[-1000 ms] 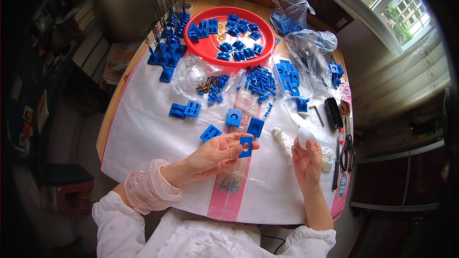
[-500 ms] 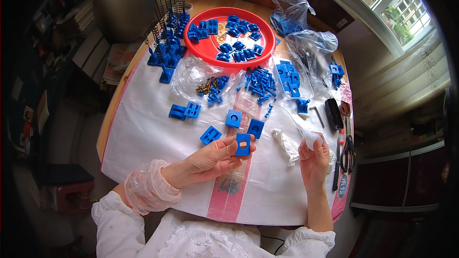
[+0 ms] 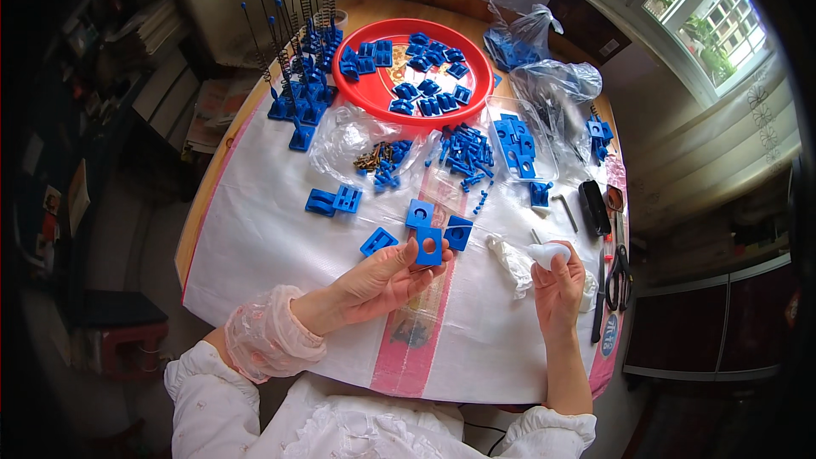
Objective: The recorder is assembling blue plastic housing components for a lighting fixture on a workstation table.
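Between the thumb and fingers of my left hand (image 3: 370, 291) is a flat blue plastic block (image 3: 427, 259) with a round hole, its face turned up. My right hand (image 3: 558, 297) grips a small white squeeze bottle (image 3: 549, 252) with a thin tip, held apart from the block and tilted towards it. Just beyond the held block lie two similar blue blocks, a left one (image 3: 413, 219) and a right one (image 3: 463, 242). A slotted blue piece (image 3: 379, 242) rests left of them. Crumpled white tissue (image 3: 508, 262) lies beside my right hand.
A red tray (image 3: 348, 93) with blue parts stands at the back. Before it are a pile of blue pins (image 3: 466, 153) and brass screws (image 3: 371, 159) on plastic film. Spring-topped blue assemblies (image 3: 297, 102) stand back left. Scissors (image 3: 622, 285) and a hex key (image 3: 565, 213) lie right.
My left hand has tipped the blue block, and it has shifted slightly up and left. The white bottle has swung from pointing up-left to lying more level. The whole view has shifted slightly.
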The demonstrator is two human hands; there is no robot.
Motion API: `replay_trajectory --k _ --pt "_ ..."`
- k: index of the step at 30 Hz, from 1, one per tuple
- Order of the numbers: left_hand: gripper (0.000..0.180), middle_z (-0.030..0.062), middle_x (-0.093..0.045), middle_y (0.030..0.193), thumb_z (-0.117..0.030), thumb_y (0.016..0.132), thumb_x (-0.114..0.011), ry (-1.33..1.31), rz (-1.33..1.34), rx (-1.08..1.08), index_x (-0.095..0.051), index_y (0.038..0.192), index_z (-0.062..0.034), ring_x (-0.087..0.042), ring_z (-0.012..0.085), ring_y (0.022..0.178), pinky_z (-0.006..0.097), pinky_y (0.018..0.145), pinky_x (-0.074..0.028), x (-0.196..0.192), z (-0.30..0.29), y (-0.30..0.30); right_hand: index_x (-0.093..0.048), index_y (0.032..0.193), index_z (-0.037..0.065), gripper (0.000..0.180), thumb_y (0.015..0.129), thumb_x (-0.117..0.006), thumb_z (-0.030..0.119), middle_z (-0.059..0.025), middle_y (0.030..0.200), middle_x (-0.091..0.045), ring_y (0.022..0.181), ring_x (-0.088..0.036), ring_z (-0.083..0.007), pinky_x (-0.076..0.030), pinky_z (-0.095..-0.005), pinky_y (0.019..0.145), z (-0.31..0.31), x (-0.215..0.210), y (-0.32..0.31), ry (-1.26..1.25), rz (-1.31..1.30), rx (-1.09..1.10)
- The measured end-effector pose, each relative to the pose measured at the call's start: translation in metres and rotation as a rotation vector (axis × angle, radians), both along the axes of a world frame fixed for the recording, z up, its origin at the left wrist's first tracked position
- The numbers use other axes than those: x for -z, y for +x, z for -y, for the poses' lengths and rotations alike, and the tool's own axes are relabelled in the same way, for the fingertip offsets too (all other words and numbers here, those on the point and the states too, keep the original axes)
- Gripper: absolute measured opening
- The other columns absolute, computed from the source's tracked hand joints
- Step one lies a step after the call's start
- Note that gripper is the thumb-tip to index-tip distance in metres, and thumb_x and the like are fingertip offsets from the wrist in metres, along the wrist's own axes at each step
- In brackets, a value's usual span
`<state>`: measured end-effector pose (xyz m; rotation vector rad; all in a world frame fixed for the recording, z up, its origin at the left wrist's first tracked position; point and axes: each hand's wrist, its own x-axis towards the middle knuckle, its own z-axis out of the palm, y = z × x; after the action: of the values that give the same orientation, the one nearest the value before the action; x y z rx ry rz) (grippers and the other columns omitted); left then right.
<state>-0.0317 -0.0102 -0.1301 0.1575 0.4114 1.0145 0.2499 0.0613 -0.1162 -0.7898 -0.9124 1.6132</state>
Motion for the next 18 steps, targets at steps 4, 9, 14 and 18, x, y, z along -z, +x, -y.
replay_trajectory --k 4,9,14,18 --pt "0.059 0.0074 -0.058 0.119 -0.038 0.088 -0.068 -0.021 0.012 0.016 -0.050 0.131 -0.0020 -0.059 0.0152 0.108 0.019 0.086 -0.057 0.0018 0.0008 0.0006 -0.061 0.106 0.000 0.020 0.093 -0.069 0.014 -0.0007 0.086 -0.060 0.070 -0.049 -0.0047 -0.041 -0.0205 0.064 -0.0006 0.0019 0.0007 0.018 -0.013 0.013" --pt "0.057 0.0060 -0.061 0.119 -0.038 0.090 -0.066 -0.005 -0.019 0.026 -0.052 0.132 -0.0034 -0.060 0.0135 0.108 0.019 0.089 -0.057 0.0014 0.0023 0.0020 -0.061 0.106 0.000 0.020 0.093 -0.069 0.013 -0.0009 0.085 -0.059 0.069 -0.047 -0.0050 -0.039 -0.0215 0.064 0.0009 -0.0013 -0.0034 0.038 0.033 0.071" --pt "0.051 0.0042 -0.060 0.125 -0.034 0.095 -0.061 0.030 -0.007 0.044 -0.052 0.134 -0.0025 -0.060 0.0092 0.112 0.017 0.090 -0.056 0.0033 0.0021 0.0022 -0.061 0.105 0.001 0.023 0.094 -0.069 0.019 -0.0013 0.086 -0.062 0.070 -0.051 -0.0040 -0.036 -0.0209 0.063 0.0007 0.0027 0.0012 0.102 0.083 0.044" --pt "0.045 0.0043 -0.060 0.126 -0.029 0.098 -0.058 0.036 0.006 0.037 -0.052 0.135 -0.0027 -0.059 0.0088 0.113 0.017 0.091 -0.056 0.0045 0.0016 0.0021 -0.061 0.105 0.001 0.020 0.093 -0.069 0.015 -0.0006 0.085 -0.060 0.069 -0.049 -0.0043 -0.037 -0.0212 0.063 0.0022 0.0008 -0.0010 0.102 0.103 0.065"
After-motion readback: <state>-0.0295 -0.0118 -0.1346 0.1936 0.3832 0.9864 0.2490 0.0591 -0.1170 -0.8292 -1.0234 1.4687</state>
